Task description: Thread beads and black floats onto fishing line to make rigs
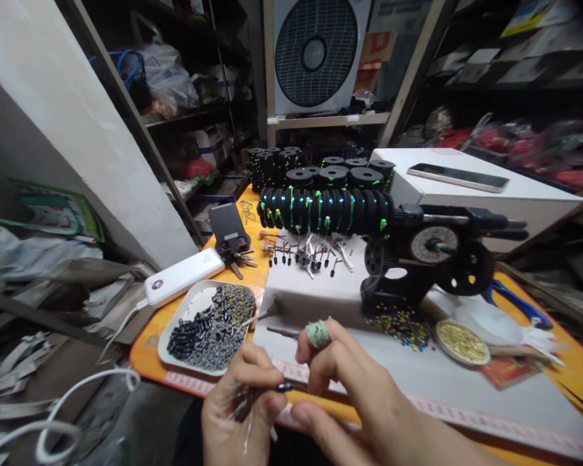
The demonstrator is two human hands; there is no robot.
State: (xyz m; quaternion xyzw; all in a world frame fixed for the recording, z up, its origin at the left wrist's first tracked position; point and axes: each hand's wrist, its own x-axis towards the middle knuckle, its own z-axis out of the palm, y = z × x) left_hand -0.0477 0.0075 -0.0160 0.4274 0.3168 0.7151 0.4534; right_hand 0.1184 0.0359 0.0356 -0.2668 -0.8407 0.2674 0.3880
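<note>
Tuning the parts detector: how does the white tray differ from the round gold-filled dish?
The white tray is rounded-rectangular, the round dish circular. The tray holds a heap of small dark tubes, the dish fine gold-coloured bits. Tray sits near the left hand, dish beyond the right hand; the hands pinch a thin dark pin. Both are shallow, flat on the table.

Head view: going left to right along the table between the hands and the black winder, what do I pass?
White tray of dark parts → pile of coloured beads → round tin of gold bits → blue tool handles.
</note>
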